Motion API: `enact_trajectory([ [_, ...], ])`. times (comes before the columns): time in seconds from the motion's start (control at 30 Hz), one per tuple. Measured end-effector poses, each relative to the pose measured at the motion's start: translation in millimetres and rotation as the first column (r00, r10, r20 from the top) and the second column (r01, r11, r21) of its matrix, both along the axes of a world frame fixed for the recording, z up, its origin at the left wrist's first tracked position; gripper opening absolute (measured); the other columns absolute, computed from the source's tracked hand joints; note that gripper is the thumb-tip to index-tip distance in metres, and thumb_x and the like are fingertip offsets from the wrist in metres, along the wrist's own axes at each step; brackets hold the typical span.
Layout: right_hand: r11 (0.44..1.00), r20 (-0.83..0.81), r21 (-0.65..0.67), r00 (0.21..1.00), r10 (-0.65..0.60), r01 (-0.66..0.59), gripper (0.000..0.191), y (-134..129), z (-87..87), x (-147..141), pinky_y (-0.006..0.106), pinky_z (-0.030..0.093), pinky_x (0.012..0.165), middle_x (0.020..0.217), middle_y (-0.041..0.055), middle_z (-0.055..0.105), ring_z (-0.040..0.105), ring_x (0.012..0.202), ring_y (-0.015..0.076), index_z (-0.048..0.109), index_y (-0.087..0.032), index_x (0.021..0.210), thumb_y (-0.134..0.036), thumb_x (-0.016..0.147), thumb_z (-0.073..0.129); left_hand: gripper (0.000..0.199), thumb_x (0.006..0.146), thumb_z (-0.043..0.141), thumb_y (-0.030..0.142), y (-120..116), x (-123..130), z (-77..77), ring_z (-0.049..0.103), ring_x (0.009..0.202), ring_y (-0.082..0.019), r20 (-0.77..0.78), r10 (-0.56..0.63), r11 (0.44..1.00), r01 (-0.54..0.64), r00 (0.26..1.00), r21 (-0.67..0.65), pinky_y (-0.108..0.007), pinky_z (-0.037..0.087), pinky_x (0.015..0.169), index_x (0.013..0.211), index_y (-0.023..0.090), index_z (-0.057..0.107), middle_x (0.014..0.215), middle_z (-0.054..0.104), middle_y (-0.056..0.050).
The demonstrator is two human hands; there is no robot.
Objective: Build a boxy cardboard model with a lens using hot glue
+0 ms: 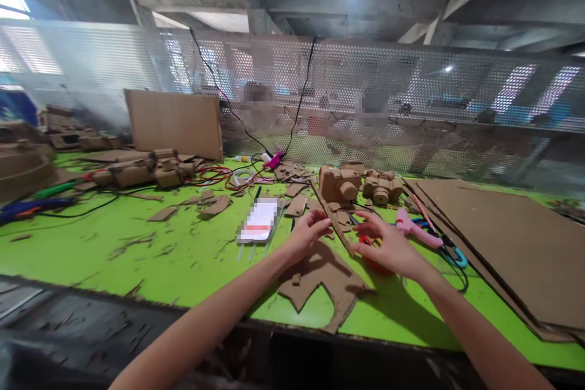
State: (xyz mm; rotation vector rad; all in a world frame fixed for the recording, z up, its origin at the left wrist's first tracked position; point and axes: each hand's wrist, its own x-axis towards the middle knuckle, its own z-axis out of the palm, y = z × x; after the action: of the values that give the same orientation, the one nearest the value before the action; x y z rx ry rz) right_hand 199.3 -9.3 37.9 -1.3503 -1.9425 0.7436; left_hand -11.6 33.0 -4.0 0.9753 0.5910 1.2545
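Observation:
A narrow cardboard strip [339, 228] slants between my two hands. My left hand [311, 234] has its thumb and fingers closed at the strip's left edge. To the right, my right hand [390, 248] is open with fingers apart, its thumb tip close to the strip's lower end; whether it touches cannot be made out. Beneath my hands lies a jagged cardboard offcut [315, 271] with pointed cut-outs. Just behind the strip stand a cardboard camera model [337, 186] and a second camera model [382, 187]. A red round object [377, 263] is partly hidden under my right hand.
A pink glue gun [418, 230] and blue-handled tool [459, 256] lie right, beside large cardboard sheets [516, 244]. A phone [259, 220] rests left of centre. More cardboard models [132, 172], cables [212, 175] and scraps cover the green table [192, 262]. A perforated metal screen [283, 97] stands behind.

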Motion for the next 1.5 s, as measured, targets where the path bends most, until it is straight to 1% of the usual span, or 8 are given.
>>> enact_trajectory([
  [0.2, 0.934, -0.307, -0.256, 0.937, 0.165, -0.248, 0.052, 22, 14.0, -10, 0.043, 0.05, 0.101, 0.11, 0.0097, 0.074, 0.069, 0.105, 0.023, 0.069, -0.02, 0.105, -0.065, 0.077, 0.071, 0.037, 0.055, 0.091, 0.032, -10, -8, 8.3, 0.065, 0.083, -0.019, -0.164, -0.071, 0.983, 0.097, 0.984, 0.156, -0.033, 0.051, 0.084, 0.082, 0.016, 0.071, 0.083, 0.072, -0.004],
  [0.4, 0.543, -0.587, -0.544, 0.753, 0.298, -0.639, 0.047, 25, 10.6, -14, 0.032, 0.053, 0.091, 0.094, 0.008, 0.077, 0.073, 0.089, 0.0167, 0.074, -0.015, 0.094, -0.06, 0.08, 0.072, 0.031, 0.058, 0.089, 0.03, -17, -22, 19.7, 0.064, 0.1, -0.025, -0.247, -0.235, 0.915, 0.299, 0.94, 0.269, -0.033, 0.05, 0.085, 0.08, 0.018, 0.071, 0.113, 0.066, -0.01],
  [0.5, 0.483, -0.666, -0.495, 0.672, 0.324, -0.722, 0.045, 17, 0.3, -22, 0.03, 0.054, 0.084, 0.09, 0.0073, 0.077, 0.072, 0.082, 0.0158, 0.074, -0.015, 0.099, -0.056, 0.08, 0.074, 0.031, 0.059, 0.09, 0.032, -18, -24, 19.5, 0.064, 0.089, -0.021, -0.245, -0.279, 0.902, 0.341, 0.929, 0.265, -0.032, 0.051, 0.081, 0.077, 0.017, 0.07, 0.121, 0.061, -0.01],
  [0.93, 0.672, -0.508, -0.485, 0.806, 0.304, -0.56, 0.048, 22, -1.3, -19, 0.025, 0.045, 0.073, 0.079, 0.0029, 0.07, 0.059, 0.073, 0.011, 0.078, -0.015, 0.085, -0.06, 0.069, 0.082, 0.026, 0.059, 0.082, 0.025, -9, -21, 17.7, 0.062, 0.108, -0.029, -0.314, -0.265, 0.907, 0.346, 0.912, 0.24, -0.037, 0.052, 0.087, 0.083, 0.02, 0.074, 0.122, 0.064, -0.011],
  [1.03, 0.855, -0.434, -0.343, 0.873, 0.223, -0.389, 0.055, 35, 9.9, -4, 0.028, 0.046, 0.076, 0.089, 0.0047, 0.072, 0.06, 0.078, 0.0134, 0.079, -0.018, 0.099, -0.064, 0.068, 0.08, 0.034, 0.06, 0.071, 0.02, 11, -21, 24.6, 0.062, 0.106, -0.027, -0.305, 0.002, 0.968, 0.075, 0.952, 0.241, -0.035, 0.05, 0.087, 0.094, 0.021, 0.073, 0.108, 0.07, -0.009],
  [1.17, 0.995, -0.179, 0.006, 0.979, 0.099, -0.1, 0.054, 73, 29.8, 36, 0.037, 0.047, 0.093, 0.111, 0.0084, 0.073, 0.064, 0.103, 0.0234, 0.077, -0.022, 0.112, -0.063, 0.078, 0.069, 0.029, 0.066, 0.06, 0.017, 51, -23, 43.8, 0.062, 0.104, -0.025, -0.423, 0.34, 0.899, -0.158, 0.84, 0.409, -0.037, 0.047, 0.093, 0.093, 0.02, 0.069, 0.102, 0.07, -0.008],
  [1.33, 0.892, 0.345, 0.441, 0.937, -0.063, -0.102, 0.038, 132, 41.0, 91, 0.04, 0.048, 0.09, 0.109, 0.0097, 0.074, 0.065, 0.1, 0.0255, 0.074, -0.025, 0.118, -0.045, 0.093, 0.054, 0.021, 0.069, 0.06, 0.009, 106, -8, 74.9, 0.049, 0.119, -0.03, -0.556, 0.551, 0.749, -0.075, 0.622, 0.658, -0.046, 0.029, 0.112, 0.086, 0.021, 0.062, 0.107, 0.064, -0.009],
  [1.5, 0.833, 0.537, 0.538, 0.815, -0.22, -0.13, 0.033, 167, 39.9, 108, 0.037, 0.044, 0.084, 0.111, 0.0088, 0.074, 0.066, 0.099, 0.0242, 0.074, -0.029, 0.117, -0.036, 0.097, 0.049, 0.018, 0.069, 0.067, 0.017, 149, 17, 92.3, 0.057, 0.1, -0.028, -0.688, 0.513, 0.701, 0.212, 0.514, 0.681, -0.039, 0.039, 0.099, 0.085, 0.021, 0.06, 0.096, 0.065, -0.006],
])
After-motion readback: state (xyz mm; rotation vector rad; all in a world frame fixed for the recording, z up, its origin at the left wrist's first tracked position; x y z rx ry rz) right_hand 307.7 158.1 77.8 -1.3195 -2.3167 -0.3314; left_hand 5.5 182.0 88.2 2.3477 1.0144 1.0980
